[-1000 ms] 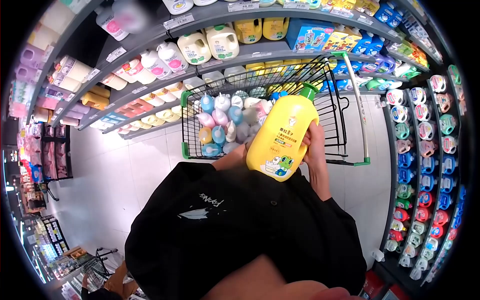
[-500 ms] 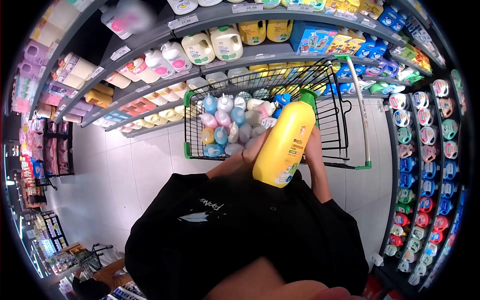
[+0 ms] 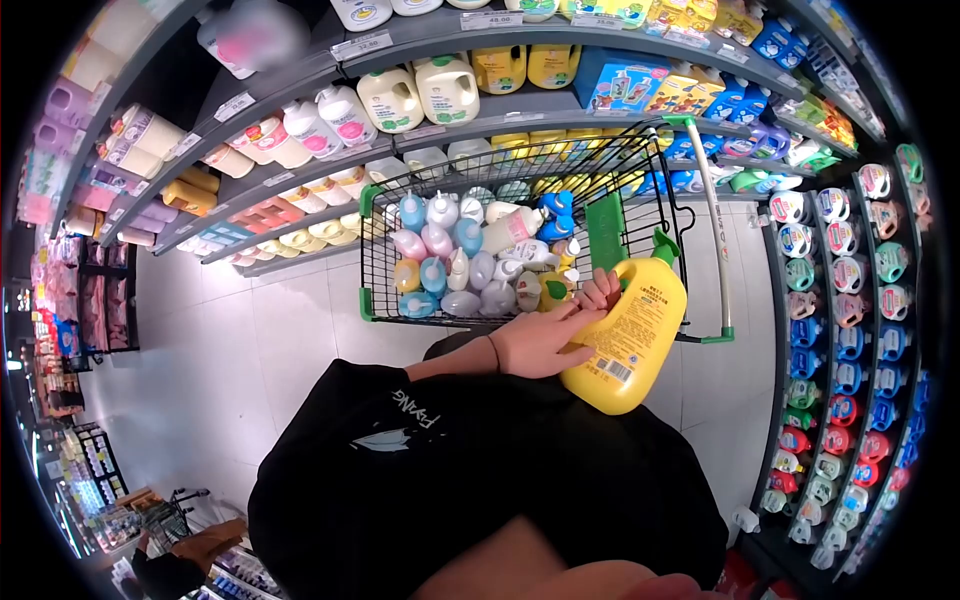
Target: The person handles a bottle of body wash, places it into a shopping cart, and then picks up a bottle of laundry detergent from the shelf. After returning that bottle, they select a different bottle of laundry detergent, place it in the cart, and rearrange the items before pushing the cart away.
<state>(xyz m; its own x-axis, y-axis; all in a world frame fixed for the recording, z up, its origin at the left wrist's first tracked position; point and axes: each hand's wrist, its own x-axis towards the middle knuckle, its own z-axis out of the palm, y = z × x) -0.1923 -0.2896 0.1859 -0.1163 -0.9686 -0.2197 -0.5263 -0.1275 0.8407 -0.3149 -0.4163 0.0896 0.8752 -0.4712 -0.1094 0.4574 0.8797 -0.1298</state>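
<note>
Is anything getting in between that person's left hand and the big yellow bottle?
Nothing visible does: the left hand appears to lie right against the yellow pump bottle. The curled fingers of the right hand show just above it, beside the left hand rather than blocking it.

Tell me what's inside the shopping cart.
The shopping cart holds a crowd of bottles, many white, blue or pink. Anything beneath them is covered, and the held yellow bottle hides part of the cart's near side.
</note>
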